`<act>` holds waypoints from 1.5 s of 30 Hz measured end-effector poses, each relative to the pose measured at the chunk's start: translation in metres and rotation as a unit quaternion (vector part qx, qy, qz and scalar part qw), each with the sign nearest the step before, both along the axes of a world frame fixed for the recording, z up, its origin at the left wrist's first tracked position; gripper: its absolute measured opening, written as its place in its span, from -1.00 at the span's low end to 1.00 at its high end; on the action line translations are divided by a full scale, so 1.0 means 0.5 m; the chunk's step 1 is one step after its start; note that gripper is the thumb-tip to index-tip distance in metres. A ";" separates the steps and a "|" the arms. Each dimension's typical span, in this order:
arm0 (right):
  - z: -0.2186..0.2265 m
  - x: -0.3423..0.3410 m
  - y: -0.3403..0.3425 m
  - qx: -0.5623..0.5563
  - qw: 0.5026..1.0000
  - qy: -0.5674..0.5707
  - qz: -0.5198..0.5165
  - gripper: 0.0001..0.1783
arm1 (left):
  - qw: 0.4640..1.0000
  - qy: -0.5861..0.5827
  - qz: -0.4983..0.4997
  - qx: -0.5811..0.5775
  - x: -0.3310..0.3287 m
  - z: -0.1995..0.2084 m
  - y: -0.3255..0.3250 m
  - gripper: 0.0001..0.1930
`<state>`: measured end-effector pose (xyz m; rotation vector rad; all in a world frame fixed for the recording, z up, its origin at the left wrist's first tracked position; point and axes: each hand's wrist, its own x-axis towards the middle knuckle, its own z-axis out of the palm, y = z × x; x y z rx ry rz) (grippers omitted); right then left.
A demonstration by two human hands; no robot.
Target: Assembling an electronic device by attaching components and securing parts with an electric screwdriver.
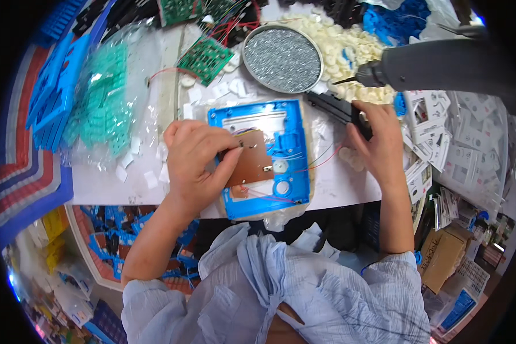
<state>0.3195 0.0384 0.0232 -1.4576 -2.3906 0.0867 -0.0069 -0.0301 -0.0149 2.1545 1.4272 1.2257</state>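
A blue plastic housing lies in front of me on the table, with a brown circuit board inside its left half. Thumb and forefinger pressed together, my left hand rests over the board's upper left edge; whatever is between the fingertips is too small to make out. To the right of the housing, my right hand grips the near end of a long black plastic part. Thin red and dark wires run from the housing toward that hand.
A dark electric screwdriver juts in from the right, its bit pointing left. Beyond the housing stands a round tin of small metal pieces, beside cream plastic parts and green circuit boards. Bagged green parts lie left, printed cards right.
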 end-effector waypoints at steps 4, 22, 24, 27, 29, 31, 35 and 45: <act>-0.004 0.006 0.004 0.012 1.000 0.012 -0.004 -0.58 | 1.000 0.005 0.000 0.007 0.005 0.008 0.003 -0.81; 0.090 -0.245 0.424 0.072 0.961 0.262 0.051 -0.69 | 1.000 -0.017 0.016 -0.003 0.003 -0.024 0.000 -0.85; 0.079 -0.253 0.616 0.014 0.958 0.254 -0.133 -0.45 | 1.000 -0.028 0.002 0.010 0.026 -0.011 0.012 -0.85; 0.087 -0.362 0.665 -0.059 0.946 0.163 -0.273 -0.23 | 0.999 -0.028 0.030 0.003 0.018 -0.007 0.006 -0.86; 0.096 -0.396 0.672 -0.081 0.934 0.158 -0.309 -0.17 | 0.999 -0.030 0.044 0.003 0.019 -0.010 0.003 -0.86; 0.091 -0.395 0.682 -0.084 0.921 0.186 -0.332 -0.21 | 0.998 -0.040 0.045 -0.004 0.024 -0.007 -0.001 -0.86; 0.091 -0.312 0.684 0.061 0.868 0.370 -0.325 -0.44 | 0.996 -0.073 0.050 0.004 0.032 -0.018 0.009 -0.89; 0.102 -0.243 -0.073 -0.484 0.432 0.761 0.030 -0.39 | 0.990 -0.116 0.084 -0.003 -0.001 -0.028 -0.002 -0.86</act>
